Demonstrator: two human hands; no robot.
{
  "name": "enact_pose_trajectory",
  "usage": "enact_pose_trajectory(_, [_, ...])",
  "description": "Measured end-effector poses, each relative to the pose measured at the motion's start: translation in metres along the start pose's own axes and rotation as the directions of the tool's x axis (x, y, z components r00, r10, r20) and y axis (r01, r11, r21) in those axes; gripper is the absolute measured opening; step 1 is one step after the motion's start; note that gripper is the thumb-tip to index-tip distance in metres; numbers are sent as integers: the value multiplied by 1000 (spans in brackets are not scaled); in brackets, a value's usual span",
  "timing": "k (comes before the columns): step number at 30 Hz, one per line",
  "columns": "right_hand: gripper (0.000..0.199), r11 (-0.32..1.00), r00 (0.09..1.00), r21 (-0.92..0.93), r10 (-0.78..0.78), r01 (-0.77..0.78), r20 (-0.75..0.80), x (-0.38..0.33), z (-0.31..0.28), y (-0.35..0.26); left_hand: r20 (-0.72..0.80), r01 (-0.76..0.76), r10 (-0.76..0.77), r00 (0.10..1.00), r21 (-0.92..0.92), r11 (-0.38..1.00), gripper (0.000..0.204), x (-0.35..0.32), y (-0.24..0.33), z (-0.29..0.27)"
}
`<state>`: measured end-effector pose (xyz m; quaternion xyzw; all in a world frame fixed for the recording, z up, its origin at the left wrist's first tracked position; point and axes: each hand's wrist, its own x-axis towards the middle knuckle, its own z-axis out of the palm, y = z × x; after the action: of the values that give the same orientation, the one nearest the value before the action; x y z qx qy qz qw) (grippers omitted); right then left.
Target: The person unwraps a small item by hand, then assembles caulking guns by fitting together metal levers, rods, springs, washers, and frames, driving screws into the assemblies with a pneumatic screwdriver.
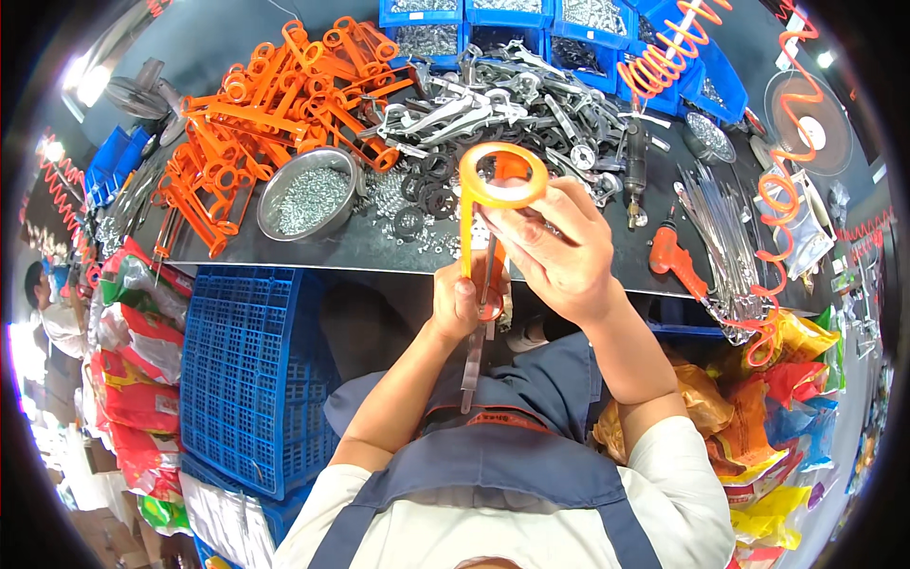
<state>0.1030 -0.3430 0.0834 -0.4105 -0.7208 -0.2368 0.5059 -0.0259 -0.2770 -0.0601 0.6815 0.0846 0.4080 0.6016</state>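
Above the table's near edge I hold an orange caulking gun frame (pixel 465 223), its round ring (pixel 537 175) toward the table. My left hand (pixel 459 302) is closed round the lower end of the frame. My right hand (pixel 569 248) is closed at the ring, its fingers bent against the rim; anything small inside them is hidden. A thin metal rod (pixel 472 365) runs along the frame and sticks out below my left hand toward my lap. Beyond my hands lie heaped silver trigger handles (pixel 493 104) and loose black discs (pixel 409 222).
Orange frames (pixel 256 114) pile up at the left behind a metal bowl (pixel 266 211) of small fasteners. Blue bins (pixel 578 76) line the back. At right lie an air screwdriver (pixel 636 171), a red-orange power tool (pixel 675 254) and rods (pixel 725 237). Blue crates (pixel 237 370) stand at left.
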Motion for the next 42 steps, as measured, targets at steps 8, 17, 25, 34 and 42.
enact_pose_trajectory(8, [21,998,992,-34,-54,58,116,1,-7,-4,-122,-47,49,991,18,999,82,-3,4,8])
enact_pose_trajectory(17, [12,988,996,154,-35,22,83,2,-47,30,-53,-56,56,997,0,998,81,0,2,2])
enact_pose_trajectory(25, [47,233,350,-679,936,-696,-37,-149,-104,251,-66,37,-46,997,-136,990,81,20,-13,4])
enact_pose_trajectory(34, [40,-89,-34,122,919,-989,392,-141,-99,277,-111,18,-32,993,-121,992,86,15,-17,3])
enact_pose_trajectory(42, [55,367,368,-365,927,-856,68,-130,-70,262,-103,-28,16,995,-118,993,84,13,-17,-4])
